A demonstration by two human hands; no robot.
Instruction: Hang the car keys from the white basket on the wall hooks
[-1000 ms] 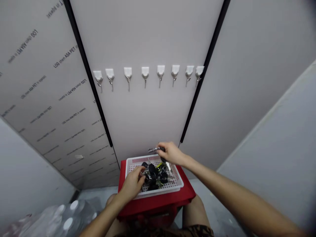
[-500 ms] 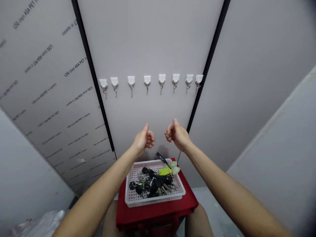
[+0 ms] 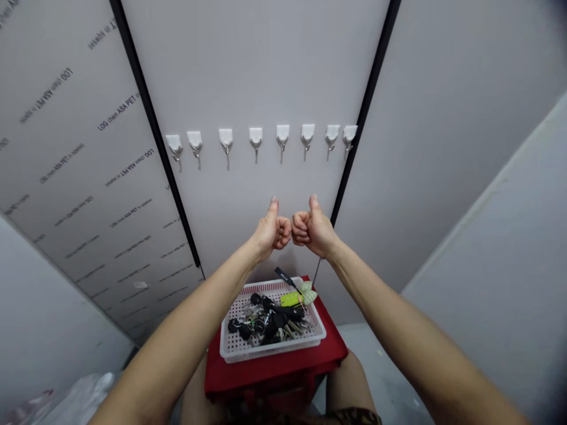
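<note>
My left hand (image 3: 273,229) and my right hand (image 3: 313,226) are raised in front of the wall, knuckles close together. On both, the thumb points up and the fingers are curled into a fist, with nothing in them. Below them a white plastic basket (image 3: 270,353) holds a pile of keys (image 3: 270,321) with black heads and rings. A yellow-green tag (image 3: 291,298), a pale green bow (image 3: 308,293) and a black strap (image 3: 286,275) lie at its back right. The basket rests on a red cloth-covered box (image 3: 266,378).
Several white hooks (image 3: 256,139) run in a row across the wall panel above my hands. Black strips (image 3: 153,127) border the panel on both sides. Clear plastic wrapping (image 3: 84,395) is at the lower left. My knees flank the red box.
Both hands have left the keys and basket, risen, and come together with thumbs up. The keys my right hand held are no longer in it. The tag and bow now show in the basket.
</note>
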